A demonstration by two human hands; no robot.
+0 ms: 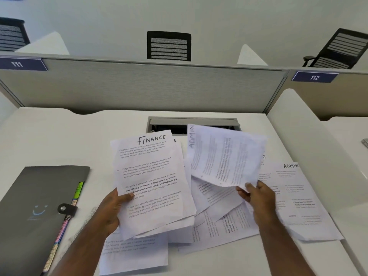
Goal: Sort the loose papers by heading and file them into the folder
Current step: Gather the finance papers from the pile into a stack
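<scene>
On the white desk (49, 136), right of the closed grey folder (33, 206), sorting is under way and filing has not begun. The folder lies shut under its snap strap (66, 209), with coloured tabs (65, 222) showing along its right edge; no loose sheet is seen going into it.

The left hand (113, 210), just right of the folder, grips a sheaf (151, 184) with its thumb pressed on the top sheet, which is headed FINANCE. A second sheet behind shows only a final E, so the sheaf appears to be a gathered Finance group. The sheaf rises from the grip up and away from the person, held by its lower left edge.

The right hand (256, 198), further right of the folder, pinches the lower edge of one lifted sheet (225, 154), turned sideways and blurred; its heading seems to read ADMIN. That sheet stands above and ahead of the fingers.

Beneath and between the hands a loose pile (221, 222) lies overlapped at mixed angles. At its far right, well apart from the folder, lies a flat sheet headed ADMIN (296, 198).

Judged from this, one group is partly collected, an Admin group is starting, and most sheets remain unsorted; every group is yet to be filed.
</scene>
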